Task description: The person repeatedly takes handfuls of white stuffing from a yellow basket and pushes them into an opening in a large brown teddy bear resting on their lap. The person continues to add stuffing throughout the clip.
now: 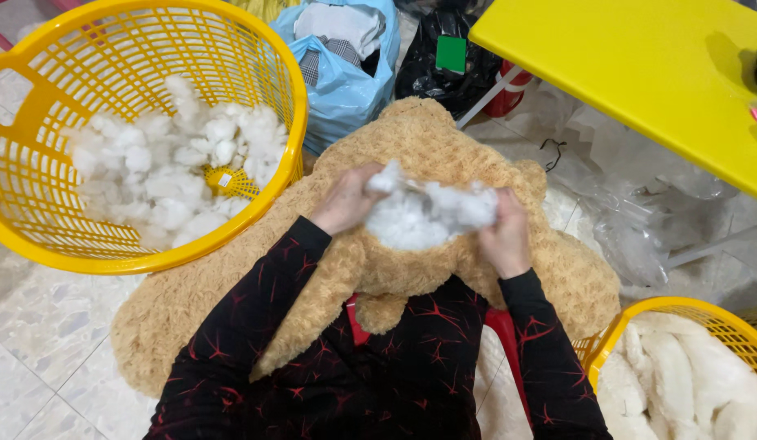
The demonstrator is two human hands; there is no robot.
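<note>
Head view shows your left hand (346, 200) and right hand (504, 237) both closed on a clump of white fluffy stuffing (427, 216) at the opening of the tan plush toy (443, 138) on your lap, beside the yellow plastic basket (36, 106).

Pale tiled floor (36, 326); on it, far left, a yellow basket (36, 106), far a blue bag (354, 90), near right a second yellow basket (639, 314).

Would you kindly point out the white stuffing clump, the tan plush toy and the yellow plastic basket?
white stuffing clump (427, 216), head view, its middle
tan plush toy (427, 134), head view, upper body
yellow plastic basket (24, 130), head view, left wall
</note>
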